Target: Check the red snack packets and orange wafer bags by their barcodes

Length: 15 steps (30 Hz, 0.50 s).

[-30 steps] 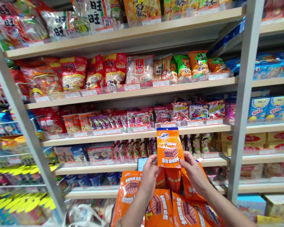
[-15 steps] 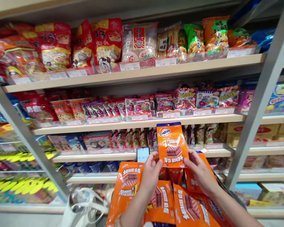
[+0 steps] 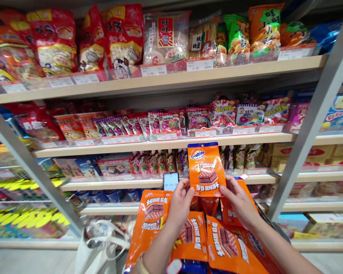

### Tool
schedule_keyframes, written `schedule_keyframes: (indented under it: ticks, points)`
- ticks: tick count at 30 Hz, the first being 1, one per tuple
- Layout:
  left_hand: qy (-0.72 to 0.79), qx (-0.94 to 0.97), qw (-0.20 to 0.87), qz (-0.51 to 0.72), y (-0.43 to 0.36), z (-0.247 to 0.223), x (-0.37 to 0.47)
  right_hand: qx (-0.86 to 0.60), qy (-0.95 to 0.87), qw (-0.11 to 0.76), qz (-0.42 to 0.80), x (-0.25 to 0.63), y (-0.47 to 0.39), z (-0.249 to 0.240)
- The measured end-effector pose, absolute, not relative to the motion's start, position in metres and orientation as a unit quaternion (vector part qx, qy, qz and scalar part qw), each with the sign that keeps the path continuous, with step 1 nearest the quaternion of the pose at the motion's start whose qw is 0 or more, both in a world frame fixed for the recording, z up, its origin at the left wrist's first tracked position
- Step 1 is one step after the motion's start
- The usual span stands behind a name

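An orange Ovaltine wafer pouch (image 3: 207, 167) with a blue top strip is held upright, its printed front facing me. My left hand (image 3: 182, 199) pinches its lower left corner between thumb and fingers. At the lower right corner my right hand (image 3: 236, 196) grips it the same way. Below my forearms lie several more orange wafer pouches (image 3: 228, 243), some upside down or turned sideways, in a dark-edged container mostly hidden beneath them. Between my hands, behind the held pouch, red packages (image 3: 210, 206) show in part.
Shelves (image 3: 160, 85) of bagged snacks stand ahead, with small candy packs (image 3: 168, 123) on the middle shelf. A phone-like screen (image 3: 170, 182) is left of the pouch. A white bag (image 3: 98, 247) sits at lower left. Grey posts (image 3: 317, 110) frame the shelving.
The camera view has shifted slightly closer, so the upper shelf sits higher. Both hands keep hold of the pouch, which appears slightly higher and further left in the picture.
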<state>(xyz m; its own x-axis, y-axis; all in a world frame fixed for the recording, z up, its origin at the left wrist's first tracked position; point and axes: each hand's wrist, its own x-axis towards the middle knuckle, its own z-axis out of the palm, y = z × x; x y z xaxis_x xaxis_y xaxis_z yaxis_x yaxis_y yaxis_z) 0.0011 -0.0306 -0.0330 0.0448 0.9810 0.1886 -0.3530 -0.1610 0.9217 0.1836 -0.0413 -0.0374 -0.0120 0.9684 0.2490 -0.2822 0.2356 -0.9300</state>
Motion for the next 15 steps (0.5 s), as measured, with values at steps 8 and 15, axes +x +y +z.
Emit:
schedule_keyframes:
  ticks: [8, 15]
  points:
    - [0.339, 0.478, 0.546, 0.598, -0.0311, -0.0333, 0.0012, -0.351, -0.492, 0.616, 0.505, 0.1830, -0.0403, -0.0371]
    - [0.331, 0.496, 0.540, 0.594, -0.0310, -0.0338, 0.0003, -0.349, -0.507, 0.613, 0.495, 0.1841, -0.0400, -0.0400]
